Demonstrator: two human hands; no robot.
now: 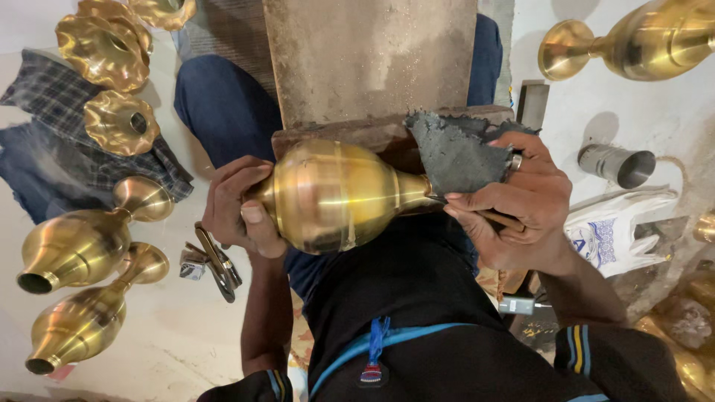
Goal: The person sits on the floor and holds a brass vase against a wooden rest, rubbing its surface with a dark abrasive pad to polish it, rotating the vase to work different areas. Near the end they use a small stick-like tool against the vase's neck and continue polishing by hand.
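4 brass vases (335, 195); 4 fluted brass tops (119, 121); 1 grey cloth (454, 152); 1 steel cup (617, 165).

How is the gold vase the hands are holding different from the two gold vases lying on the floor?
The held vase is gripped by the left hand, lies across the person's lap against a wooden block, and the right hand presses a grey cloth on its neck. The two floor vases lie untouched on the pale floor. The held vase shows duller bands; the floor vases look more evenly shiny. All share a bulbous brass shape.

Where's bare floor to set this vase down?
Bare floor lies between the two lying vases and the left arm; a smaller patch sits above the metal cup. Crowded: flared tops on cloth, far-right brass.
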